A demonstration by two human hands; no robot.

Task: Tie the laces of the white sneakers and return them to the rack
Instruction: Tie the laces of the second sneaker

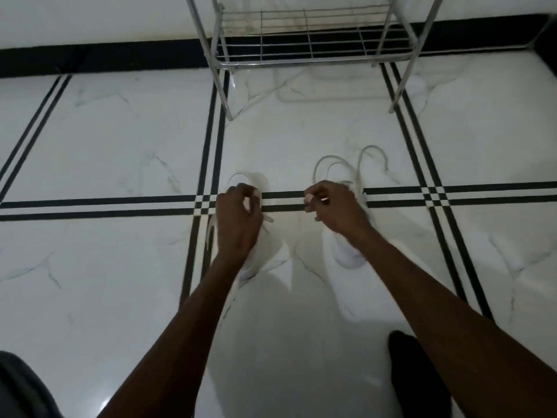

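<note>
We are pinching loose white laces (369, 158), left hand (238, 218) over left white sneaker (271, 251), right hand (334, 206) over right white sneaker (349, 254), both toes pointing toward the wire metal rack (307, 40) ahead

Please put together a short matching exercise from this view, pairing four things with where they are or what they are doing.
Things:
1. left hand
2. right hand
3. metal rack
4. loose lace loops

Places or states:
A. stands against the wall, its wire shelf bare
B. lie on the tile beyond the right sneaker
C. curled over the left sneaker
D. pinching something small and white over the right sneaker

Pairs: 1-C, 2-D, 3-A, 4-B
</note>
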